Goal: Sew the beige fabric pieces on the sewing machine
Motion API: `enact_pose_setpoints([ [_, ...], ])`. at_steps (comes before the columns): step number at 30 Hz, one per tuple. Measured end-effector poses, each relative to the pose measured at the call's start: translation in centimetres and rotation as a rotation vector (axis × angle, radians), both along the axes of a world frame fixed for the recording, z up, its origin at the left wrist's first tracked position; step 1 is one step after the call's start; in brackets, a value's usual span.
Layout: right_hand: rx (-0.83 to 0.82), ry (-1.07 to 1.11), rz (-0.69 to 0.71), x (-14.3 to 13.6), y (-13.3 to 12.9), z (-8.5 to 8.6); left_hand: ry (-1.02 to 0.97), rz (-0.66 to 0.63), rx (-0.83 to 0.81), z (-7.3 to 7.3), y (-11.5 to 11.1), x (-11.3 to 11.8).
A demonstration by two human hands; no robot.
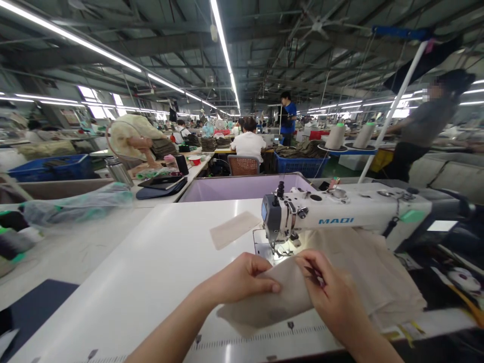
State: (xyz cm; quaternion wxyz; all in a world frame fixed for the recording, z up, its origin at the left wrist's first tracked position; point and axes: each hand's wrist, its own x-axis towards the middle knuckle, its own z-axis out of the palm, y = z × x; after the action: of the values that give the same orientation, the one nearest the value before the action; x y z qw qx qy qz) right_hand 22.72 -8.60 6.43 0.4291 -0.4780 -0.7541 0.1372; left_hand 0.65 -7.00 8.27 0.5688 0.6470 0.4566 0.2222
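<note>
Between my hands is a beige fabric piece (282,297), held up in front of the sewing machine's needle area. My left hand (245,277) pinches its left side, thumb on top. At its upper right edge, my right hand (327,282) grips the cloth with thumb and fingertips. A small dark pointed tool, perhaps thread snips, shows within the right hand, mostly hidden by the fingers. Just beyond stands the white sewing machine (340,206), its needle area lit. A flat beige fabric strip (234,229) lies on the white table left of the needle.
More beige cloth (363,272) is heaped under the machine arm on the right. A lilac bin (242,187) sits behind the table. Thread cones (336,137) stand at the back right. Dark blue fabric (45,317) lies at the left. Co-workers are further off.
</note>
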Motion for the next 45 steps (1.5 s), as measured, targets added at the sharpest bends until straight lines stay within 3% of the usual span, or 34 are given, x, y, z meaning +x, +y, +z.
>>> enact_pose_setpoints([
  [6, -0.027, 0.094, -0.161, 1.0, 0.8, 0.3, -0.034, 0.069, -0.048, -1.3, -1.0, -2.0],
  [14, -0.097, 0.175, -0.267, 2.4, 2.3, -1.2, -0.149, 0.165, -0.009, -2.9, -2.3, -4.5],
  [21, -0.075, 0.174, -0.315, 2.9, 2.3, -0.9, -0.384, 0.282, 0.114, -4.6, -3.2, -4.6],
  [27, 0.008, 0.167, -0.356, 3.4, 1.7, -0.5, -0.407, 0.303, 0.040, -6.0, -2.9, -4.4],
  [39, 0.011, 0.168, -0.498, 2.6, 0.4, 0.6, -0.601, 0.416, -0.051, -5.9, -3.2, -3.6],
  [45, 0.017, 0.148, -0.492, 2.5, 0.0, 0.8, -0.606, 0.425, -0.035, -6.2, -3.3, -3.4],
])
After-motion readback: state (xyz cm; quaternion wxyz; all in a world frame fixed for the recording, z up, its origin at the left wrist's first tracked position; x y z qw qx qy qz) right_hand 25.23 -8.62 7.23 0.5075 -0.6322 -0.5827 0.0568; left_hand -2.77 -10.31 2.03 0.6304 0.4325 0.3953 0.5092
